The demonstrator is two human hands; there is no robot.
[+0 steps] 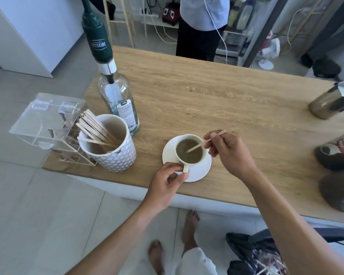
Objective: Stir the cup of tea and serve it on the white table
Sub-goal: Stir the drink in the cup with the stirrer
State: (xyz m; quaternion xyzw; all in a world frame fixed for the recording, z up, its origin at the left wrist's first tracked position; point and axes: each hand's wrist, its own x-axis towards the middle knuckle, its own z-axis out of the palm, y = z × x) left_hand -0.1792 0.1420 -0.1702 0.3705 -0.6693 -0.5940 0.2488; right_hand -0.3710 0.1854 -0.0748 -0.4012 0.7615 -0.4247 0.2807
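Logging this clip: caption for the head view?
Right hand stirs tea in cup with stick; left hand steadies handle.

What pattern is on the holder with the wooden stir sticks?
A grey-and-white diamond pattern on the holder, seen in the head view.

White cup point(189, 150) of brown tea upright on white saucer point(199, 171), wooden stirrer point(199, 145) dipped in.

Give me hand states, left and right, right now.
Left hand: closed, pinching the handle of the cup on its saucer.
Right hand: closed on the wooden stirrer, tip in the tea.
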